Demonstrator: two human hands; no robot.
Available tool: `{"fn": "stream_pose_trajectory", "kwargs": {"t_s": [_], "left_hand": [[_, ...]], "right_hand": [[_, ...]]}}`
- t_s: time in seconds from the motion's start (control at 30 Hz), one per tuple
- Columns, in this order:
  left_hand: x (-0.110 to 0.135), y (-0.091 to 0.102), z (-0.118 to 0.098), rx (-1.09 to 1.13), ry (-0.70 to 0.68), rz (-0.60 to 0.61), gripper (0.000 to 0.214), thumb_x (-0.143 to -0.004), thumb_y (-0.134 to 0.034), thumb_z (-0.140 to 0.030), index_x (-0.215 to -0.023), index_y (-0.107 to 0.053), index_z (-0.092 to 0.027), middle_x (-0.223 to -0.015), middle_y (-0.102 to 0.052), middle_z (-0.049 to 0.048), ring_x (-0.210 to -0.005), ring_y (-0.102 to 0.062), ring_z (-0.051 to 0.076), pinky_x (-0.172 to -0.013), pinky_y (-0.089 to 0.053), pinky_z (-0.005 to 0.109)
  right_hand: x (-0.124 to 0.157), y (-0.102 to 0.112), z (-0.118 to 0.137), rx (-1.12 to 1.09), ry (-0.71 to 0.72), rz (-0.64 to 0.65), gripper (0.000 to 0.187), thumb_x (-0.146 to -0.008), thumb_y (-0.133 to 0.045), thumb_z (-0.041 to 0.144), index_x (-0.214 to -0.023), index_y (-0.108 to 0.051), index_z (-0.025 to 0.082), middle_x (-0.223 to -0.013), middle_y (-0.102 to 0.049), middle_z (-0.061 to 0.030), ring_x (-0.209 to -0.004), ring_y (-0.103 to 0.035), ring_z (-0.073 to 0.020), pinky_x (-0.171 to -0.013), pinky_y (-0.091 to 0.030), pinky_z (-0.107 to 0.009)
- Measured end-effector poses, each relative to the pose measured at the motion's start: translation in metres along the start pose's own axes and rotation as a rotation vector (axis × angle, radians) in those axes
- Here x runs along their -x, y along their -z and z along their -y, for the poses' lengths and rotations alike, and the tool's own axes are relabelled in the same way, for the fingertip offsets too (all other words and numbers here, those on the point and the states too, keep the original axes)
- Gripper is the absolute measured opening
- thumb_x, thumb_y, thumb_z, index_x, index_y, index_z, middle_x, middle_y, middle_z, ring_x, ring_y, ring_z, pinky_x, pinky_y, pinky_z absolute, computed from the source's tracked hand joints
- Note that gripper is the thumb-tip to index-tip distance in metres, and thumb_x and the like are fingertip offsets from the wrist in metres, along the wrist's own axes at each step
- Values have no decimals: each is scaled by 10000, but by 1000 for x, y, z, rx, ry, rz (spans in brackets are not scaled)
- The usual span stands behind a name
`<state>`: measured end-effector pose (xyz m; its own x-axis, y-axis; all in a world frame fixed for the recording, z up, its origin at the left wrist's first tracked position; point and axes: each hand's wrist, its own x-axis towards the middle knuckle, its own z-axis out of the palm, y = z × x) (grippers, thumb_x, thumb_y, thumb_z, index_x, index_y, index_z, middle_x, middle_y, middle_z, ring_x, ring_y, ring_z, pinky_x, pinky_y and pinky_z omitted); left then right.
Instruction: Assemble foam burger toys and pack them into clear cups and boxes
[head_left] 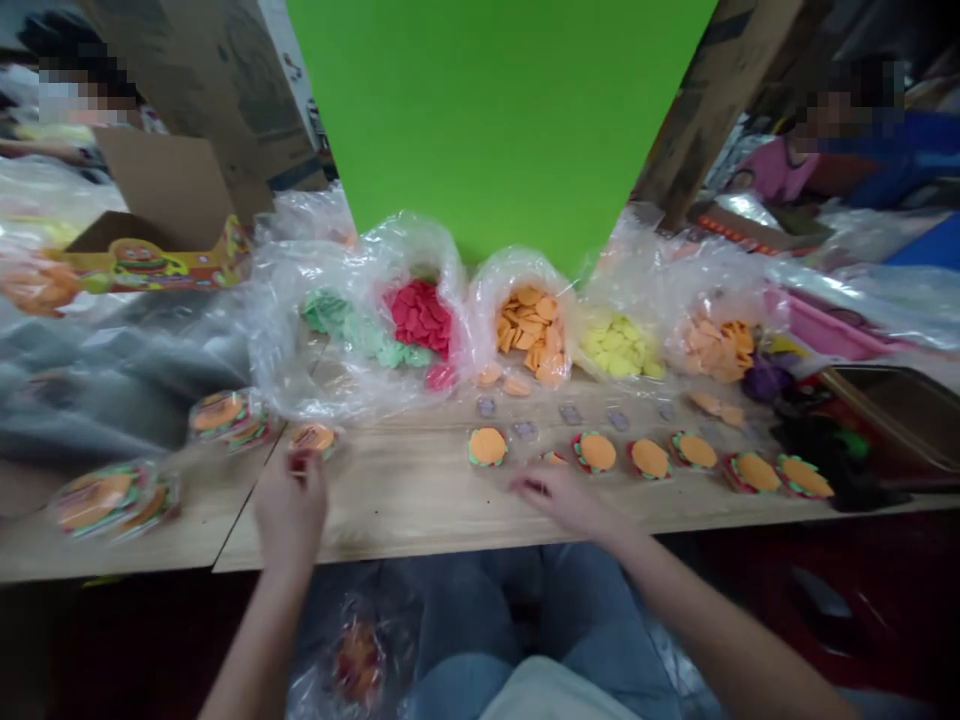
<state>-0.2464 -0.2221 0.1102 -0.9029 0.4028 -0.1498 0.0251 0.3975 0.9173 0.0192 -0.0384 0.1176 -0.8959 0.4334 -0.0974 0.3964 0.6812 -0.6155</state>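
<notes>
My left hand (291, 515) pinches the near edge of a wrapped toy burger (313, 438), left of the table's middle. My right hand (553, 492) hovers low over the table with its fingers curled together; what they hold, if anything, I cannot make out. Just behind it, a toy burger (553, 457) is mostly hidden. Left of that hand lies another toy burger (488, 447) with an orange bun top. To the right runs a row of several more, beginning with one burger (595, 453). Wrapped burgers (101, 498) lie at the far left.
Clear bags hold green pieces (367, 330), red pieces (421, 318), orange pieces (529, 325) and yellow pieces (622, 347). Small packets (570, 413) lie before them. A green board (495, 120) rises behind. An open display box (161, 225) stands left, a brown tray (900, 400) right. Other people sit beyond.
</notes>
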Motion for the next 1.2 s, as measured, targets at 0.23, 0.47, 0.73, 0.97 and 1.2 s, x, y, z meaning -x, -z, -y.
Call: {"fn": "stream_pose_trajectory", "kwargs": {"t_s": [0.23, 0.47, 0.73, 0.97, 1.2], "left_hand": [[59, -146, 11, 390, 321, 380, 132, -796, -520, -221, -915, -526, -166, -601, -578, -4, -477, -594, 128, -509, -502, 263], [57, -134, 11, 559, 424, 360, 95, -790, -568, -183, -879, -563, -149, -626, -578, -13, -557, -604, 69, -592, -517, 177], [66, -102, 13, 516, 459, 380, 42, -741, -615, -132, -771, -593, -112, -565, -568, 9, -488, -587, 84, -540, -528, 185], [65, -104, 9, 452, 429, 386, 254, -814, -511, -378, -828, -557, -129, -624, -618, 55, -565, -644, 154, -552, -534, 253], [69, -111, 12, 280, 325, 337, 216, -806, -523, -308, -947, -532, -144, -662, -616, 33, -546, -622, 135, -569, -506, 259]], "right_hand": [[-137, 43, -29, 384, -177, -217, 225, -834, -470, 163, -955, -640, 80, -914, -663, -162, -889, -595, -224, -766, -403, -296], [-119, 36, -19, 316, -19, -183, 219, -869, -446, 182, -941, -644, 123, -969, -644, -116, -948, -569, -178, -858, -387, -289], [10, -38, -4, 379, 523, -192, 363, -854, -443, 110, -1205, -507, 178, -1374, -392, -131, -1318, -255, -244, -1057, -204, -520], [-9, -55, -25, 433, 570, -145, 351, -891, -393, 176, -1225, -500, 167, -1400, -358, -113, -1339, -209, -214, -1074, -213, -465], [-14, -58, -27, 464, 530, -142, 339, -934, -317, 210, -1216, -503, 182, -1404, -359, -77, -1343, -196, -196, -1086, -180, -425]]}}
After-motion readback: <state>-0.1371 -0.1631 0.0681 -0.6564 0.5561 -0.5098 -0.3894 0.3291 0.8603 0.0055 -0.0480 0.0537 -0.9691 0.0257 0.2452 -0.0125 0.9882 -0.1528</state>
